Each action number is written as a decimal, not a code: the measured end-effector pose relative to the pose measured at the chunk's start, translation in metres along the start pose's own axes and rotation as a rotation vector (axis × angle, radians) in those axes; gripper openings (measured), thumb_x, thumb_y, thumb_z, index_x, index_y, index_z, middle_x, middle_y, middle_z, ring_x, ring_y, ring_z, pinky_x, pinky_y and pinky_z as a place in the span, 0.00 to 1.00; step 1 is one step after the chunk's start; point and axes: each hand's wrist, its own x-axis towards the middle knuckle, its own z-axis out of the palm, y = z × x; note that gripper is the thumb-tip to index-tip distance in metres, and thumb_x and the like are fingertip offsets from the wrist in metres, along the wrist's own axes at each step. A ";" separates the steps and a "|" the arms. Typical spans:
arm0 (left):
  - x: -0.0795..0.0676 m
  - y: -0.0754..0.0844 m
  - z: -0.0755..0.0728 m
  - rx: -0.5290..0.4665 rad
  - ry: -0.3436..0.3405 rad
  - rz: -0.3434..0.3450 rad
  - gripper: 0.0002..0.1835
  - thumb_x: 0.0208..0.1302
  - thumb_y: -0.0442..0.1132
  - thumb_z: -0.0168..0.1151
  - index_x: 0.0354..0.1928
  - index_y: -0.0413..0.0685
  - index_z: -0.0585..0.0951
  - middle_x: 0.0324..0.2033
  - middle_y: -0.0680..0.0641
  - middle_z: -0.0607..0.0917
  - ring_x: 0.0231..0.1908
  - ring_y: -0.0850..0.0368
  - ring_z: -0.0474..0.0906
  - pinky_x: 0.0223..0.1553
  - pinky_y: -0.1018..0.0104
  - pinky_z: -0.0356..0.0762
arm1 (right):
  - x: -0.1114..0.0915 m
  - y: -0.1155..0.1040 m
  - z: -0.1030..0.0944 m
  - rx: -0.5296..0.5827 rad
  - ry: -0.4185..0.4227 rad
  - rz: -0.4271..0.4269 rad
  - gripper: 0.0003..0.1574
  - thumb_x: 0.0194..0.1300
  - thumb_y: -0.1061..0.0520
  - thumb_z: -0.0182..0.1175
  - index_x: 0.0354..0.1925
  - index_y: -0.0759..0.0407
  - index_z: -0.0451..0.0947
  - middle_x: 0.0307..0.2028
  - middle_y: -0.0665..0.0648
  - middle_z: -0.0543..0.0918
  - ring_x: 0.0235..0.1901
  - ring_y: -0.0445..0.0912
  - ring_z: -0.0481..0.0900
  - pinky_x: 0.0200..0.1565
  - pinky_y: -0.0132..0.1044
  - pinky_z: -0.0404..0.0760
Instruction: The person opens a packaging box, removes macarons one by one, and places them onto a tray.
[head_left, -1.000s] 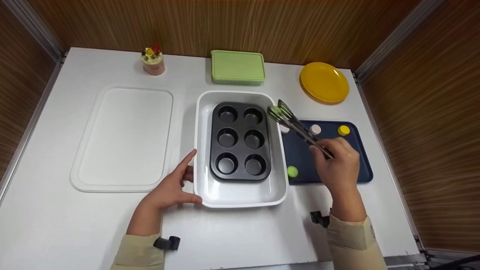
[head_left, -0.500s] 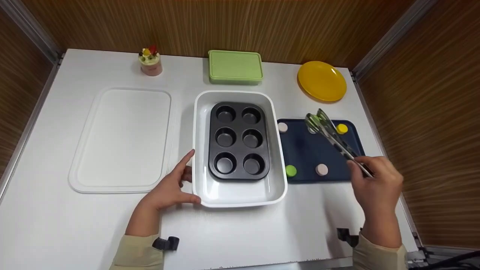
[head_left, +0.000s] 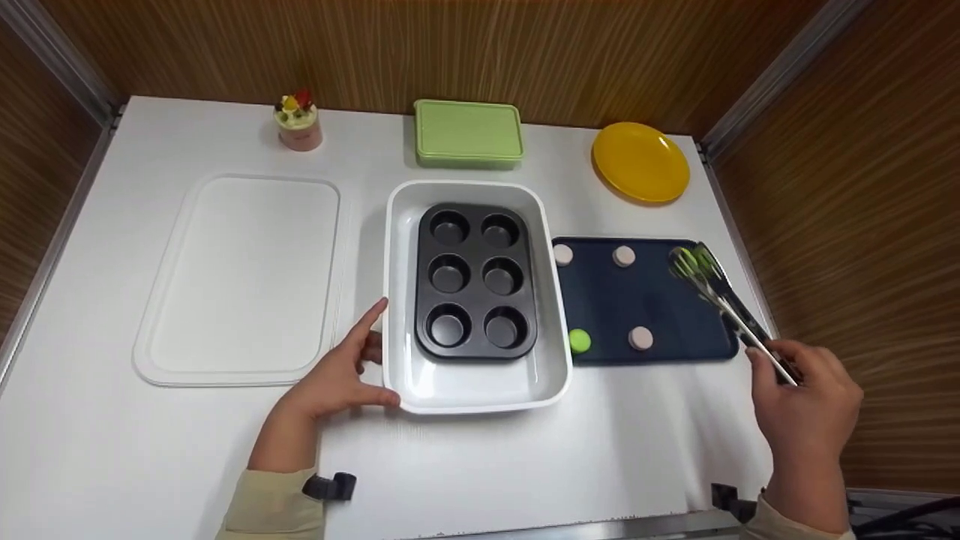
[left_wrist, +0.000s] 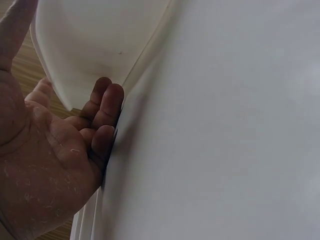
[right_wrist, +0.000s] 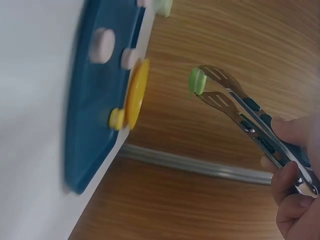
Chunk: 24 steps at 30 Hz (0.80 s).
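My right hand (head_left: 810, 405) grips metal tongs (head_left: 750, 334) with slotted ends. In the right wrist view the tongs pinch a green macaron (right_wrist: 197, 81) above the tray. Below lies the dark blue tray (head_left: 600, 300) with pink macarons (head_left: 640, 338) and a bright green macaron (head_left: 579, 341). A yellow macaron (right_wrist: 116, 119) shows on it in the right wrist view; the tong ends cover it in the head view. My left hand (head_left: 337, 386) rests against the white tub (head_left: 480, 410), thumb and index finger spread along its side. Inside the tub sits a black muffin pan (head_left: 476, 292).
A white lid (head_left: 240, 277) lies flat to the left. Along the back stand a dessert cup (head_left: 298, 127), a light green lidded box (head_left: 469, 133) and a yellow plate (head_left: 641, 161). Wood-patterned panels (head_left: 360, 52) enclose the table.
My right hand has carried the tongs and green macaron rightward, from the tub's right rim to over the tray's upper right corner. The left hand stays against the tub.
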 end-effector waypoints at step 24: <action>0.001 0.001 -0.001 0.018 0.005 -0.006 0.74 0.45 0.42 0.90 0.87 0.53 0.45 0.55 0.38 0.81 0.53 0.44 0.81 0.45 0.60 0.66 | -0.052 0.056 -0.024 -0.237 -0.185 0.245 0.09 0.59 0.61 0.78 0.36 0.63 0.87 0.37 0.65 0.87 0.34 0.11 0.57 0.33 0.31 0.64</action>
